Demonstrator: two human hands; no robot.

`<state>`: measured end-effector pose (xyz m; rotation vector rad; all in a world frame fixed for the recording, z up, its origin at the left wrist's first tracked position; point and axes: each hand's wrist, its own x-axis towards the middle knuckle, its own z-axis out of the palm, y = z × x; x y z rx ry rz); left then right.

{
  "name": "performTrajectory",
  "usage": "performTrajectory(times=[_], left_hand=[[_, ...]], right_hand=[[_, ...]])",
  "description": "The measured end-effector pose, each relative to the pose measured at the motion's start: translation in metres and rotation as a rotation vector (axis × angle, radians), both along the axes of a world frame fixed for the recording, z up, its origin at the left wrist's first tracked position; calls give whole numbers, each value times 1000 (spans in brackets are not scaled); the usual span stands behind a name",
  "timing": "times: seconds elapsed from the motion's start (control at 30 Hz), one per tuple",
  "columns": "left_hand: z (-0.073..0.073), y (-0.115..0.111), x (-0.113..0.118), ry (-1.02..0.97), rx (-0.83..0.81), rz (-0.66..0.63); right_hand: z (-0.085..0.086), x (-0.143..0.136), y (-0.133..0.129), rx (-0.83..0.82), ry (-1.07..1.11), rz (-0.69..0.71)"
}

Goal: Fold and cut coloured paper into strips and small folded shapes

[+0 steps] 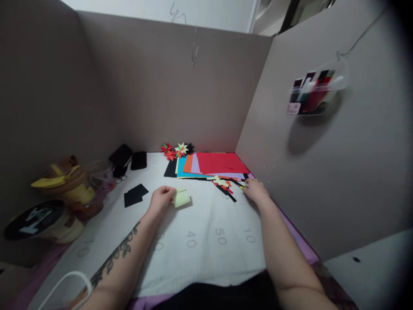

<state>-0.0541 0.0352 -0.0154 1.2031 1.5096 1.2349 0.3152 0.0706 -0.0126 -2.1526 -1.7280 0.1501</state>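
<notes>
My left hand (161, 199) pinches a pale yellow-green square of paper (182, 198) by its left edge, above the white cloth. The paper looks creased or doubled near its top. Over at the right, the fingers of my right hand (257, 190) are curled at the end of a slim black and yellow tool (238, 184); its exact kind is too small to make out. Beside that tool lie a cluster of pale paper strips (220, 181) and some black strips (227, 193). Black paper squares (135, 195) rest left of my left hand.
Stacked coloured sheets (222, 162) lie at the back, with folded paper stars (180, 149) beside them. A dark phone-like object (139, 160), a yellow pot (72, 185) and a black-lidded tub (43, 221) stand left. Grey panels (174, 86) enclose the table; a clear pouch (314, 92) hangs right.
</notes>
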Motion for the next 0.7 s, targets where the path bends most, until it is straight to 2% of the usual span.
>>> performTrajectory(times=[0.1, 0.17, 0.23, 0.3, 0.43, 0.57, 0.7], left_hand=[[-10, 3, 2, 428, 100, -2], [-13, 4, 3, 708, 181, -16], [-14, 6, 3, 862, 250, -38], [-14, 8, 3, 917, 325, -148], [-11, 7, 5, 958, 413, -522], [-4, -3, 6, 1072, 343, -582], [-2, -8, 0, 1059, 290, -667]], right_hand=[[-17, 22, 8, -207, -111, -21], [-23, 24, 10, -235, -128, 2], [-23, 22, 11, -214, -134, 7], [-18, 20, 10, -169, -129, -4], [-2, 9, 6, 47, -106, -1], [9, -23, -3, 243, 41, 155], [14, -61, -16, 295, 152, 366]])
